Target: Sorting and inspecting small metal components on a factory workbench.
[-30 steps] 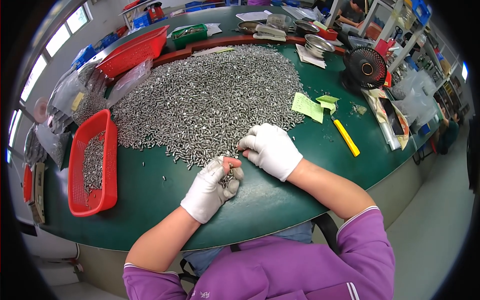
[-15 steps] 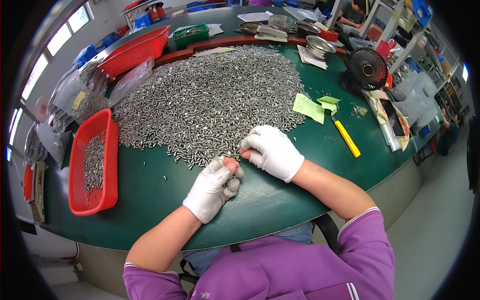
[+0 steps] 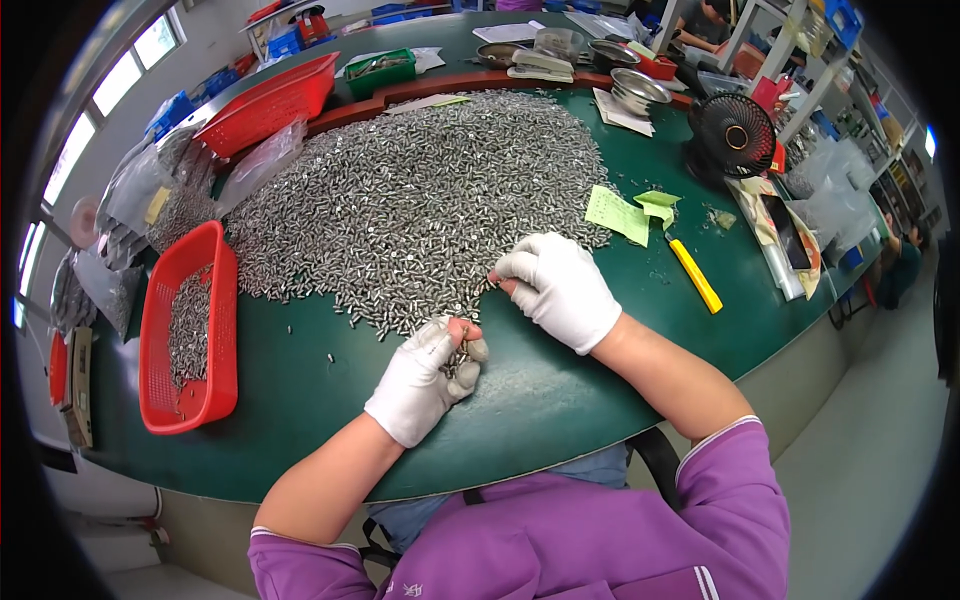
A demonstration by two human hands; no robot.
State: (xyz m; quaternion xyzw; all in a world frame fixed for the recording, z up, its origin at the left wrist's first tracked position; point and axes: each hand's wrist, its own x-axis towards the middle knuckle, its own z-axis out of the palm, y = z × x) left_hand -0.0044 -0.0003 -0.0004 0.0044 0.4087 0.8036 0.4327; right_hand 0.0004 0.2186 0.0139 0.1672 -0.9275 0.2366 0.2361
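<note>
A wide pile of small silver metal pieces, short and screw-like (image 3: 420, 200), covers the middle of the green table. My left hand (image 3: 422, 378), in a white glove with bare fingertips, is curled palm-up at the pile's near edge. Several of the same metal pieces lie in its closed fingers, and the thumb presses near one of them. Up and to the right, my right hand (image 3: 555, 290), gloved the same way, has its thumb and forefinger pinched together at the pile's edge. Whatever sits between those fingertips is too small to make out.
A red basket (image 3: 222, 330) with more pieces stands at left, near filled plastic bags (image 3: 105, 285). At right lie green paper notes (image 3: 617, 214), a yellow cutter (image 3: 694, 275), a black fan (image 3: 733, 138) and a phone (image 3: 785, 233). A larger red basket (image 3: 270, 105) stands behind.
My right hand has moved up and right, away from my left hand, to the pile's edge. The left hand has barely moved; the pieces in it show more clearly now.
</note>
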